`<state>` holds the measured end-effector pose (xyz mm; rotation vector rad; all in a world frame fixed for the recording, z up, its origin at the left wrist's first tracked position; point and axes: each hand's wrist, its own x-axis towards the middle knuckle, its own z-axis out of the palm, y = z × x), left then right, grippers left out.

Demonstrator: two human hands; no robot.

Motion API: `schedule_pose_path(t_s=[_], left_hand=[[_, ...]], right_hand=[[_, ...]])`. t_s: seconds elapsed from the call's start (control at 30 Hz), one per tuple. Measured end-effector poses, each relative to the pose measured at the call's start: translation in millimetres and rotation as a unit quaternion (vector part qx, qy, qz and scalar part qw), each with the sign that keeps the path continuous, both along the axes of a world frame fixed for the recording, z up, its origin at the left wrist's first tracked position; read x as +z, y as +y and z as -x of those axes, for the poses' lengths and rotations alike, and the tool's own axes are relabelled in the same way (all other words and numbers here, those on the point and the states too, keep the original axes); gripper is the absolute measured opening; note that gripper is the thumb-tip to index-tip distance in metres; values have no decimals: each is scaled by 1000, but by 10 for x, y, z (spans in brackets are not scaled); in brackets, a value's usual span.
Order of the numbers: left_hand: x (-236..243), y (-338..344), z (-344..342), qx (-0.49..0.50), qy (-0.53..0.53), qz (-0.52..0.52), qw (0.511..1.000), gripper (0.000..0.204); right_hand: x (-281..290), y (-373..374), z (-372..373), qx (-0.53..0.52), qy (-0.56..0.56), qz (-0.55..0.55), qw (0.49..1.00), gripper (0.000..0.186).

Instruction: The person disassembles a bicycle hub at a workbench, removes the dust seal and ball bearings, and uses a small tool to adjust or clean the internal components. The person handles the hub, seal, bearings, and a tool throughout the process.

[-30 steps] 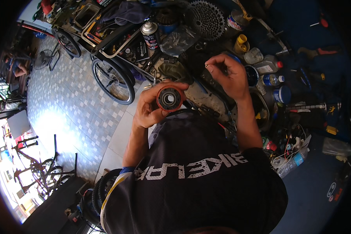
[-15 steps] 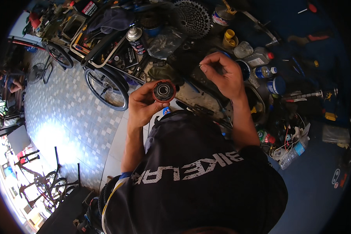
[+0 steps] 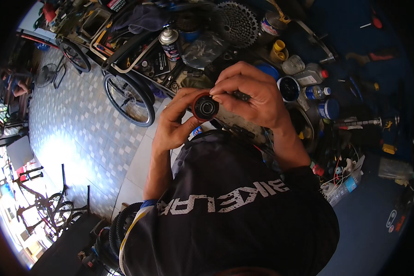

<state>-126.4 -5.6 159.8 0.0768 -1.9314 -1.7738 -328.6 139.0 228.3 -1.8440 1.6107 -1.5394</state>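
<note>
Bringing the two hands together is the big change here: half a second ago the right grip (image 3: pixel 255 99) is off to the side in mid-air, and now its thumb and fingertips sit right at the upper right edge of the round red part (image 3: pixel 202 109). So both hands are on the piece, and I'd call it close work at that rim. That right pinch looks closed, but I honestly can't tell if something tiny is caught between the fingertips. The left grip (image 3: pixel 172 126) is curled partway round the part's left side, thumb low and fingers up top, with the bearing-like centre facing up at the camera. So the part's held up in front of the chest. Going outward, there's a dark green cloth (image 3: pixel 194 82) just beyond, then a crumpled clear bag (image 3: pixel 204 48), a spray can (image 3: pixel 171 46) and a big toothed cassette (image 3: pixel 237 25). Off left, a bike wheel (image 3: pixel 147 113) stands over the tiled floor (image 3: pixel 92 133).
</note>
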Motion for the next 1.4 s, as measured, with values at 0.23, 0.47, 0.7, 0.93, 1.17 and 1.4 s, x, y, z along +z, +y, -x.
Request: schedule_pose_path(t_s=[0.23,0.47,0.7,0.93,1.17,1.4], left_hand=[[-4,-17,-50,19,13,37,999,54],[62,-54,-63,24,-3,108,994,54],[53,-68,-85,12,-6,97,995,53],[90,-56,-109,15,-22,101,995,50],[97,-75,-142,-1,-20,105,994,48],[186,1,-133,56,-47,157,985,51]], right_hand=[[35,-44,-35,-5,72,-8,997,22],[30,-63,-52,-18,106,20,994,25],[30,-72,-54,-16,131,34,991,26],[51,-72,-116,-36,150,36,987,24],[88,-55,-78,-10,142,-1,990,22],[82,-34,-165,-55,86,-79,992,14]])
